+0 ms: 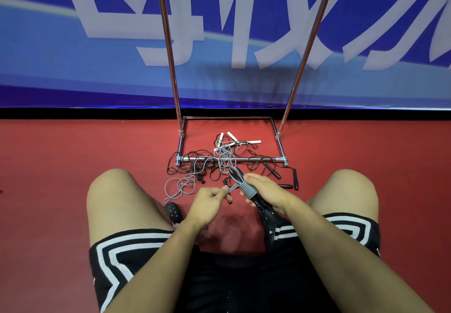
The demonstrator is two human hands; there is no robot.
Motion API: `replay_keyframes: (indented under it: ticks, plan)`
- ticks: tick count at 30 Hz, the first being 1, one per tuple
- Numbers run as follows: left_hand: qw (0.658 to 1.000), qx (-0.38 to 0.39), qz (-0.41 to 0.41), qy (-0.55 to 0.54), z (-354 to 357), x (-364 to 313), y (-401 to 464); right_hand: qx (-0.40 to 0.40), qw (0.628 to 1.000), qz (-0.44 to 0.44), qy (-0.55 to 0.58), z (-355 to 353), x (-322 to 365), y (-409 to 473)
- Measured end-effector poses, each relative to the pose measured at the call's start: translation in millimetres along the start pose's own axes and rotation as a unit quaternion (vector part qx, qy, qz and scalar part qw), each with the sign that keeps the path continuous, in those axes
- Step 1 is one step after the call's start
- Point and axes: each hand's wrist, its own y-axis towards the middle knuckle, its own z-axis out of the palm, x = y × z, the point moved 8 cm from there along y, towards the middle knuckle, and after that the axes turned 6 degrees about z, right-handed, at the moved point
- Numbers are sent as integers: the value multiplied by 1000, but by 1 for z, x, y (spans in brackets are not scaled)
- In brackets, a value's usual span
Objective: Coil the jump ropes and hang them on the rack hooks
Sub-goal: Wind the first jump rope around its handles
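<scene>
The person's right hand grips a pair of slim black jump-rope handles bundled together, with several turns of grey plastic cord already wound round them just beside the fingers. The bundle's long axis runs on a slant — its far end points up and left toward the chrome tube rack base, its near end down and right toward the right thigh. The left hand sits just left of the bundle, thumb and forefinger pinching the free grey strand where it leaves the coil; that strand leads left and away to a loose grey loop on the red floor. So the left hand is the nearer to the slack, and the next wrap, I judge, must travel across the handles' axis. The other ropes — black cords and white handles — lie tangled over the rack base, well apart from the hands. No hooks are in view.
</scene>
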Motion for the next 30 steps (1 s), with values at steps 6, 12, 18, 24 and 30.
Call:
replay_keyframes:
  ticks: [6,12,18,24,30]
  plan:
    - [1000,16,9,10,2,-6,-3,1,1000,9,-15,8,0,1]
    - [1000,12,7,-7,0,-5,-3,16,1000,-7,12,14,-5,12]
    - [998,24,-19,-56,4,0,-4,28,995,-25,-89,12,-7,10]
    - [997,50,-5,-62,8,-8,-9,18,994,-14,-107,5,-11,7]
    - [994,59,24,-85,8,-21,-14,102,995,18,-9,25,-9,-5]
